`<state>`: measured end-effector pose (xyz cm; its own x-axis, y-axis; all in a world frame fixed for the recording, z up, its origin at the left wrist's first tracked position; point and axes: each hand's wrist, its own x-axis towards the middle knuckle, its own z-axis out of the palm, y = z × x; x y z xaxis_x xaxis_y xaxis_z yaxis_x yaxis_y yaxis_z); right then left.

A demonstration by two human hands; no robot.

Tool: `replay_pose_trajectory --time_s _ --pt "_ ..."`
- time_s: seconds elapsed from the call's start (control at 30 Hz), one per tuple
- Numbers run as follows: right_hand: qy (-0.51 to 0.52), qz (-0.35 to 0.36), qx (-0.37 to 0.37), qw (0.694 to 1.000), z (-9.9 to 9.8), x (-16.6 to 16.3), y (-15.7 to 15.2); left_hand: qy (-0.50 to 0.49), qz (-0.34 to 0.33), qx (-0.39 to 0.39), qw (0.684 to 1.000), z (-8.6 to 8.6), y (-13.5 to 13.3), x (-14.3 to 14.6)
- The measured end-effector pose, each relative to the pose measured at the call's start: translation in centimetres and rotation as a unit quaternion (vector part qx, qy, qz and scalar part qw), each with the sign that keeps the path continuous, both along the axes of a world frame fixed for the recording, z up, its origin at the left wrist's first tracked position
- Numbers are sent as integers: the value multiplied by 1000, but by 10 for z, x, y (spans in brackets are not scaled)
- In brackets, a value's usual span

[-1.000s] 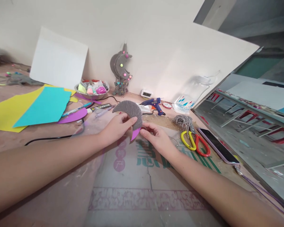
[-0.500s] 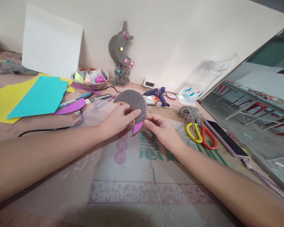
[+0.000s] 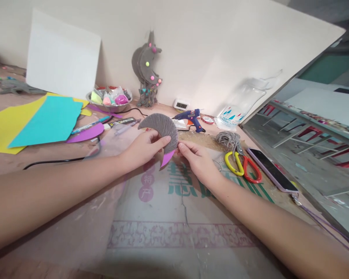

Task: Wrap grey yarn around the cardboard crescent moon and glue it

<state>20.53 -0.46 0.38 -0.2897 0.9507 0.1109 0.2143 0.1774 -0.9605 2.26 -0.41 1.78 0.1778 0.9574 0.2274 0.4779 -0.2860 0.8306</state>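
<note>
My left hand (image 3: 147, 149) grips a crescent moon cutout (image 3: 162, 128) between thumb and fingers. Grey yarn is wound closely round most of the crescent; its lower tip shows bare purple. Just right of that tip, my right hand (image 3: 196, 157) is closed in a pinch on the grey yarn at the crescent's edge, though the strand between the fingertips is barely visible. A thin loop of yarn lies beside this hand. The ball of grey yarn (image 3: 227, 139) rests further right, against scissors (image 3: 242, 166) with one yellow and one red handle.
A blue glue gun (image 3: 190, 116) lies behind the hands. Yellow and turquoise sheets (image 3: 45, 122) and a metal bowl (image 3: 110, 106) of bagged clay are at left. A phone (image 3: 273, 170) lies right. A finished grey moon ornament (image 3: 147, 69) hangs on the wall. Clear plastic covers the printed cardboard.
The whole view has shifted slightly. My right hand has moved a little away from the crescent's edge, and my left hand keeps its hold.
</note>
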Motion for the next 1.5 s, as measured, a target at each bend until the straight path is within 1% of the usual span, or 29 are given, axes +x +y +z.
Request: replay_pose_trajectory --time_s 0.1,0.17,0.33,0.47,0.53,0.7,0.8,0.97,1.13,1.23,1.33,1.43,1.5 --pt "42 -39 13 998 0 1 2 -31 -4 -21 999 1 -1 1" --pt "51 -48 15 997 0 1 2 -36 3 -23 999 1 0 2" --pt "28 -23 3 999 1 -3 -1 -23 18 -12 999 0 2 2" --pt "-7 19 22 1000 1 -4 -2 -18 14 -18 1000 0 2 2" --pt "-24 29 28 999 1 -3 -1 -25 10 -20 999 -1 2 2" --pt "-47 19 36 998 0 0 0 -15 -11 -5 1000 -3 2 1" --pt "-44 14 31 998 1 1 -1 -24 -18 -5 1000 -2 1 0" --pt "-41 9 27 999 4 -1 -3 -22 -19 -30 999 1 -1 1" --pt "-46 14 31 998 4 -1 -3 3 -6 -1 1000 3 -2 0" --pt "-51 20 41 998 3 0 -2 -17 -10 -5 1000 1 0 0" --pt "-31 19 32 999 3 0 -2 -39 -14 -25 999 -1 2 0" --pt "11 -1 11 1000 3 -1 -2 -58 -9 -40 997 -4 3 0" --pt "23 4 4 1000 2 -2 -2 -71 -10 -43 996 -5 3 0"
